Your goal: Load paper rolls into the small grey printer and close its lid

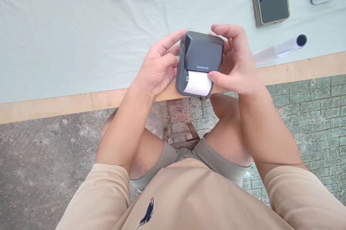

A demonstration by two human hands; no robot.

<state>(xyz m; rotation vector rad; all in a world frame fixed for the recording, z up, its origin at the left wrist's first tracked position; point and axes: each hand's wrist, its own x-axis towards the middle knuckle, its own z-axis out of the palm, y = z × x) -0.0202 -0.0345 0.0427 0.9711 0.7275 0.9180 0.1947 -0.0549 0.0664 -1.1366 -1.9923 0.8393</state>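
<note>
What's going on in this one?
A person's left hand grips the left side of a dark NIIMBOT device at the table edge. The right hand is at its right side, thumb by the white paper on its front. A phone-like device lies farther right.

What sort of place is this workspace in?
Probably a patio or yard, outdoors or semi-open: green brick paving and rough, stained concrete lie underfoot, beside a cloth-covered table with a wooden edge.

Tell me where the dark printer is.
In the head view, the dark printer is slightly right of centre, between the left hand and right hand, at the table's near edge.
</note>
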